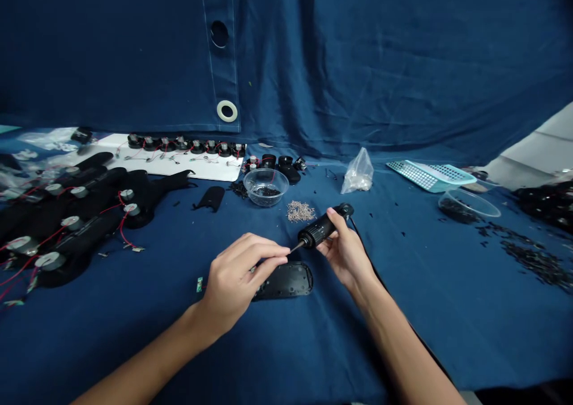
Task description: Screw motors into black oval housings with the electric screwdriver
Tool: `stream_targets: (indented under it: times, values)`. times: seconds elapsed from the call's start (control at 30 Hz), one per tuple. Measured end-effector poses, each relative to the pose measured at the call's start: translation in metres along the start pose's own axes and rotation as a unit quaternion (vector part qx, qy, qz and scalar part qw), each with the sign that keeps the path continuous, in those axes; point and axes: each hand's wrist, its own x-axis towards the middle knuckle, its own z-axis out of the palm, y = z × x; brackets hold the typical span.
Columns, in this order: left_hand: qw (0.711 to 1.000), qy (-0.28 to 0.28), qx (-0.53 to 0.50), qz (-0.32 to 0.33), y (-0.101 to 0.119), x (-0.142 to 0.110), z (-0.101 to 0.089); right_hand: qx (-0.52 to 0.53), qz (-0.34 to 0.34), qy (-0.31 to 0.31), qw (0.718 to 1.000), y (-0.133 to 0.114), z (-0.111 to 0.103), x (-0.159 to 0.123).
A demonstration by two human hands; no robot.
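My right hand [344, 251] is wrapped round a black corded electric screwdriver [320, 229], whose thin bit points left and down. At the bit's tip, the thumb and fingers of my left hand [239, 276] are pinched together; whatever they hold there, perhaps nothing, is too small to make out. Beneath the left hand lies a black plastic housing [289, 281] with its inner side up, its left end covered by that hand. A small green circuit board [199, 284] shows just left of the hand. Behind the screwdriver is a pile of small screws [299, 211].
A clear bowl [266, 187] with black bits stands beyond the screws. Black housings with motors [74, 223] and red wires crowd the left. A plastic bag [359, 172], a light blue basket [430, 175] and scattered black pieces [532, 261] lie to the right.
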Motion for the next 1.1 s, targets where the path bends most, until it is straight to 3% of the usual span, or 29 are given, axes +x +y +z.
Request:
stream_targets:
  times: [0.27, 0.8, 1.1]
  values:
    - [0.999, -0.002, 0.035, 0.041, -0.001, -0.005, 0.003, -0.013, 0.020, -0.008, 1.000, 0.000, 0.003, -0.003]
    - [0.996, 0.008, 0.050, 0.067, -0.005, -0.007, 0.004, 0.014, 0.035, -0.039, 0.999, 0.009, 0.003, -0.004]
    - [0.991, -0.006, 0.108, 0.078, -0.012, -0.012, 0.005, 0.014, 0.041, -0.046, 0.998, 0.013, 0.004, -0.005]
